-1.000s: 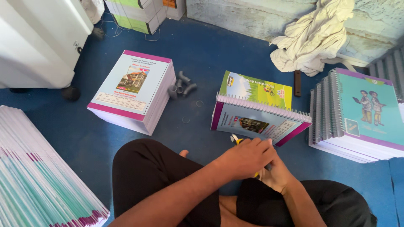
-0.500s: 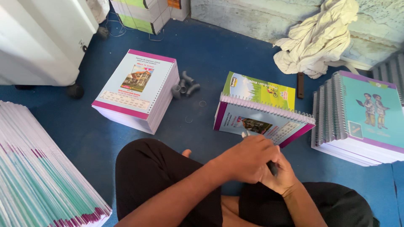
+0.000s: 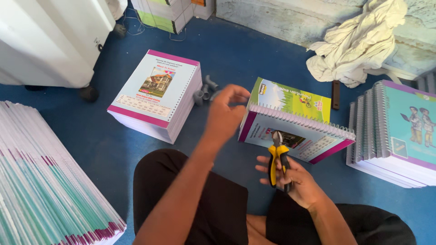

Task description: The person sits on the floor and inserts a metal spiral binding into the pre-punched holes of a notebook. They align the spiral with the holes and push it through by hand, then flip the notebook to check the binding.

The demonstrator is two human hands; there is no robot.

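Pliers (image 3: 278, 159) — yellow-handled, now clamped upright in your right hand (image 3: 295, 181), just beside the spiral-bound book (image 3: 295, 131) on the floor. Your left hand (image 3: 225, 115) has lifted off them — fingers loosely curled, holding nothing, raised toward the book.

- Blue floor (image 3: 236, 54) runs under everything, lit by soft daylight.
- A rough, pale wall (image 3: 281, 22) stands along the top edge.
- A crumpled cream cloth (image 3: 359, 43) lies against the wall.
- A white appliance (image 3: 50, 41) on dark wheels stands at the top left.
- Stacked boxes (image 3: 165, 13) sit beside it.
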